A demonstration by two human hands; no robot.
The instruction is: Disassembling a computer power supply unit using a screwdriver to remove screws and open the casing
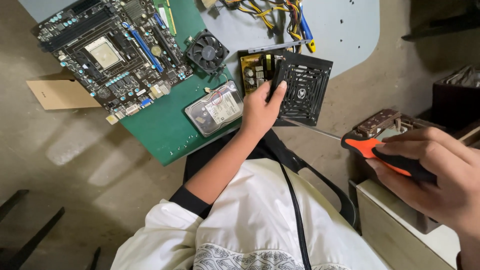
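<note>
At the upper left of the frame a dark computer motherboard with blue slots (112,52) lies on a green mat (165,127), with a silver hard drive (215,108) to its right. My left hand (260,107) grips the black perforated metal cover (303,87), tilted up at centre top beside a yellowish circuit board (255,70). At the right edge my right hand (435,170) clasps an orange-and-black screwdriver (380,150).

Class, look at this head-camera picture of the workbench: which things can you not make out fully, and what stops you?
- Screwdriver tip: hidden behind the grille in the left hand.
- Circuit board in the black case: mostly covered by the grille.
- Cable bundle: cut off by the top edge.
- Right hand: cut off by the right edge.
- Motherboard parts: too small to identify.
</note>
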